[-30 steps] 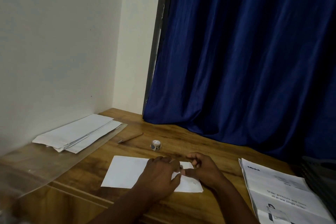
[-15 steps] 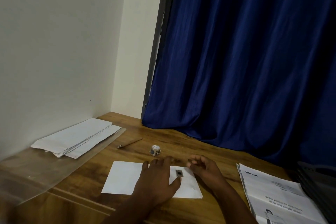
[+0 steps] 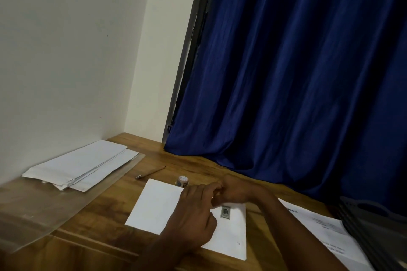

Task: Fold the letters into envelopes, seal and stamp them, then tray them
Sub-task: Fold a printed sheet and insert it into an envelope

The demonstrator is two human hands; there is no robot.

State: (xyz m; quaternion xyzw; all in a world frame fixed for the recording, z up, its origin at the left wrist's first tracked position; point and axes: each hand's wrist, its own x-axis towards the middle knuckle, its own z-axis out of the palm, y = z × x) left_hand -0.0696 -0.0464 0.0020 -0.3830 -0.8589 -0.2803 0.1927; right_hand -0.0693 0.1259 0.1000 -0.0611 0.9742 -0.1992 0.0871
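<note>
A white envelope [image 3: 158, 207] lies flat on the wooden table [image 3: 123, 246]. A small dark stamp [image 3: 225, 212] sits on its right part. My left hand [image 3: 193, 211] rests on the envelope's middle, its fingers reaching toward the far edge. My right hand [image 3: 237, 191] hovers at that far edge with curled fingers, and I see nothing in them. The fingertips of both hands meet just above the stamp. A small roll of stamps [image 3: 182, 181] stands just beyond the envelope.
A stack of white envelopes [image 3: 81, 166] lies on a clear plastic sheet [image 3: 44, 209] at the left. A pen [image 3: 150, 172] lies behind the envelope. Printed letters [image 3: 326, 229] and a dark tray [image 3: 374, 222] are at the right. A blue curtain [image 3: 286, 72] hangs behind.
Both hands have shifted to the envelope's far edge and their fingertips now touch. The stamp, first covered by the hands, now lies uncovered on the envelope.
</note>
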